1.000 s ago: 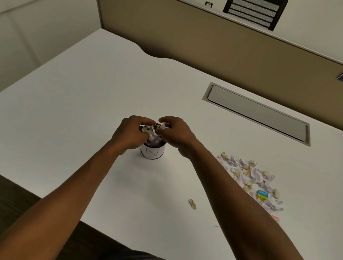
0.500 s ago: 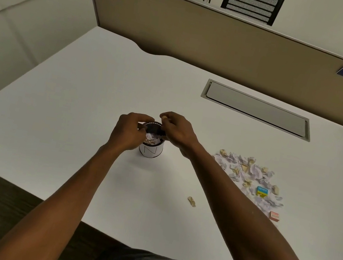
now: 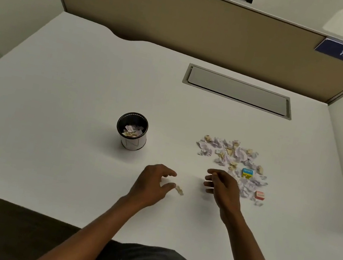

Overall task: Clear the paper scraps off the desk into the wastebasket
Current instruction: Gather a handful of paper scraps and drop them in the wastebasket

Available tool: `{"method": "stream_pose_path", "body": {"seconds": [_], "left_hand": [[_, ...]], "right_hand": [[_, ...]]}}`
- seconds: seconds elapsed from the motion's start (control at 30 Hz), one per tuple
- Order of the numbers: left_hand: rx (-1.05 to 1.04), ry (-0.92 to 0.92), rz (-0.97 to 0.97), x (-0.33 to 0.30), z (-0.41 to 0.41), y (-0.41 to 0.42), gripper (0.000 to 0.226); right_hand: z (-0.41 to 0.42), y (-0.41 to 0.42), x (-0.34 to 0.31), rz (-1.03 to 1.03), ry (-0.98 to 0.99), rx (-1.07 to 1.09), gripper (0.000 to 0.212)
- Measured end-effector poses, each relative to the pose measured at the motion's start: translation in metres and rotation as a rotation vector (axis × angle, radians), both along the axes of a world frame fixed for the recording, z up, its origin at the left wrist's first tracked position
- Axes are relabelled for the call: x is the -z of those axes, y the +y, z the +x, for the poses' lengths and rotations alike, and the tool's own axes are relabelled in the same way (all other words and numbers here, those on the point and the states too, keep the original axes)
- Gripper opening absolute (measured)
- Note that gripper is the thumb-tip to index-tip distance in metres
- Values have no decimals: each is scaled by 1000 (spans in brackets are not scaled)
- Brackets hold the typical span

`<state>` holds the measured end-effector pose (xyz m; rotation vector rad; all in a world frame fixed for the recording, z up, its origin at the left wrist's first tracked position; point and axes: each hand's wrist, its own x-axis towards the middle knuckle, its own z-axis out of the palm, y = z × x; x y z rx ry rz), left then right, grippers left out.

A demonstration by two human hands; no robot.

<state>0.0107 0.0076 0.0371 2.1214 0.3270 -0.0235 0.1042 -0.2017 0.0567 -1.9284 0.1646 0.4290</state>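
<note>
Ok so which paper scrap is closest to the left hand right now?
The lone tan scrap lying apart from the pile, right at the left hand fingertips.

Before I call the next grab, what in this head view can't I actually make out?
- Wastebasket: its depth under the top scraps, hidden by its wall.
- Scrap pile: its near-left edge, behind the right hand.
- Lone scrap by the left hand: touching or not, blurred.
- Blue box and red box: print too small.
</note>
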Motion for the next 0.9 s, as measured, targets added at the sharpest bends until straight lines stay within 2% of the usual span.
{"method": "stream_pose_path", "body": {"seconds": [0.17,0.3,0.43,0.53,0.6,0.67,0.77,0.9], "left_hand": [[132,38,101,23,8,-24,22],[137,7,138,27,22,-34,15],[183,-27,148,29,33,-52,21],[189,-34,122,29,38,-66,30],[141,-52,82,31,38,-67,29],[102,-123,79,37,32,-60,27],[49,-211,277,53,13,-42,35],[95,-195,569,70,-6,-22,53]], "right_hand": [[-21,-51,10,-356,-180,119,23],[-37,-66,17,-543,-192,46,26],[-58,-48,24,-543,-237,-52,27],[-62,-28,25,-371,-206,-149,30],[-55,-26,21,-301,-217,-123,33],[-40,-34,18,-388,-329,-17,37],[-18,-54,13,-574,-389,69,44],[-9,-71,19,-674,-297,-86,56]]}}
